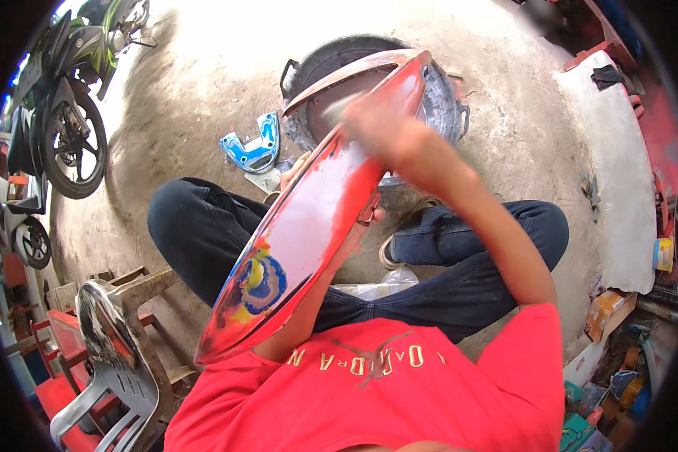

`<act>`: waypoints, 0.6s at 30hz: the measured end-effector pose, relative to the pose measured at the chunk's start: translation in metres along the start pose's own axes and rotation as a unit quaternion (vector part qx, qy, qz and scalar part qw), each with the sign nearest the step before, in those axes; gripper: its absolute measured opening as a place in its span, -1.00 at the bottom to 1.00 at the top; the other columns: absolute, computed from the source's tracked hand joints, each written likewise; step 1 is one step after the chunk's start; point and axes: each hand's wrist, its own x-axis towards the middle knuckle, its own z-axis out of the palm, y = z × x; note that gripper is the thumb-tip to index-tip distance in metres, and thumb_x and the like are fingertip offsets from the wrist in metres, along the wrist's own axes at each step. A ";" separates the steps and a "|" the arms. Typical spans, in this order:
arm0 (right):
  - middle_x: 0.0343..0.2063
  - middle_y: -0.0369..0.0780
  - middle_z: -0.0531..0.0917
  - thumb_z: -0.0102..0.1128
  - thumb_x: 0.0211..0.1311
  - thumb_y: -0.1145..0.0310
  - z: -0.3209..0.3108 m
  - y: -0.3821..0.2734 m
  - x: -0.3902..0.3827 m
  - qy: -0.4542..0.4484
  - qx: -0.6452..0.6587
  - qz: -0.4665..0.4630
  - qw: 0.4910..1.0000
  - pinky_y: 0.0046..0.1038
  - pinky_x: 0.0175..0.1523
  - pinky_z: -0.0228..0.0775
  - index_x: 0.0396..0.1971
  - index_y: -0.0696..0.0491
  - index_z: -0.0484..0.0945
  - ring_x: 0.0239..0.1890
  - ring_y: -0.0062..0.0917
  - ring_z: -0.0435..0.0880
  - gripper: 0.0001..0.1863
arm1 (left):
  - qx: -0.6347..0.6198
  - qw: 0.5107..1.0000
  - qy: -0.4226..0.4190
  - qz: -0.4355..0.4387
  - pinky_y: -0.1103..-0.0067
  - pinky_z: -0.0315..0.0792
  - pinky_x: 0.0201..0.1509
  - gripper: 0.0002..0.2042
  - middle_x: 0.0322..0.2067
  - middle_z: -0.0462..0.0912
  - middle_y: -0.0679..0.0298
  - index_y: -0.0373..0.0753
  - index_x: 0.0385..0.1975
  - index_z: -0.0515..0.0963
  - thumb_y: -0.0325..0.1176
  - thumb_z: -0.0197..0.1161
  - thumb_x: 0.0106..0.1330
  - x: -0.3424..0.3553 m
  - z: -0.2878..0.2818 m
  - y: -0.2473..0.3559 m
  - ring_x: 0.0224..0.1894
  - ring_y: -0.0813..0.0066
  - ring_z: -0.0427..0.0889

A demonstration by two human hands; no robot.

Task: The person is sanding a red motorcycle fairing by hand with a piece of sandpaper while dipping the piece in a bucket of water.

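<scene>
A long red motorcycle body panel (309, 215) lies slantwise across my lap, its far forked end over a black basin. Much of its face is rubbed down to pale grey, with ringed patches of blue, yellow and red near the lower end. From beneath, my left hand (360, 228) grips the panel, fingertips showing at one edge and the thumb at the other. My right hand (388, 135) is closed and pressed on the panel's upper part, blurred by motion. A pale edge shows at its fingers, too smeared to name.
The black two-handled basin (301, 128) holds murky liquid. Beside it lies a blue-and-white U-shaped part (252, 151) on the concrete floor. A motorcycle (71, 135) stands at far left, a worn plastic chair (120, 361) at near left. Boxes and clutter (610, 316) line the right.
</scene>
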 end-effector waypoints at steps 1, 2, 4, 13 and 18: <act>0.25 0.01 0.57 0.10 0.33 0.45 0.011 0.034 -0.008 0.069 -0.046 0.009 0.997 -0.28 0.42 0.42 0.37 0.13 0.41 0.31 -0.16 0.56 -0.43 | -0.002 1.000 -0.003 -0.002 0.38 0.38 -0.06 -0.67 -0.03 0.57 0.40 -0.08 0.22 0.44 -0.12 0.05 0.57 0.002 0.005 -0.001 -0.06 0.50 0.50; 0.25 0.01 0.58 0.10 0.33 0.44 0.011 0.034 -0.007 0.049 -0.025 0.026 0.998 -0.26 0.42 0.42 0.36 0.13 0.42 0.31 -0.16 0.57 -0.43 | 0.033 0.999 -0.004 -0.014 0.39 0.37 -0.09 -0.70 -0.05 0.56 0.41 -0.05 0.19 0.45 -0.14 0.05 0.57 0.002 0.012 0.002 -0.09 0.52 0.49; 0.29 -0.01 0.55 0.14 0.28 0.48 0.004 0.009 0.002 0.029 0.000 0.006 1.000 -0.24 0.42 0.43 0.36 0.15 0.43 0.35 -0.17 0.54 -0.40 | 0.067 0.997 -0.011 -0.022 0.41 0.36 -0.12 -0.73 -0.07 0.55 0.42 -0.03 0.16 0.46 -0.16 0.06 0.57 0.002 0.032 0.005 -0.12 0.54 0.47; 0.36 -0.02 0.48 0.05 0.31 0.59 0.007 0.010 -0.001 0.041 0.009 0.058 0.997 -0.25 0.48 0.34 0.39 0.15 0.39 0.41 -0.13 0.45 -0.40 | 0.032 0.999 -0.013 -0.001 0.39 0.31 -0.08 -0.79 -0.10 0.51 0.42 -0.05 0.11 0.46 -0.23 0.06 0.58 -0.004 0.026 0.004 -0.08 0.50 0.42; 0.35 0.04 0.48 0.02 0.34 0.52 -0.001 -0.036 0.003 0.016 0.094 0.017 0.995 -0.23 0.48 0.32 0.39 0.16 0.39 0.41 -0.13 0.45 -0.42 | -0.055 0.992 0.100 0.046 0.26 0.38 -0.06 -0.61 0.02 0.54 0.27 -0.10 0.23 0.42 -0.05 0.02 0.55 -0.004 0.012 0.003 -0.07 0.34 0.52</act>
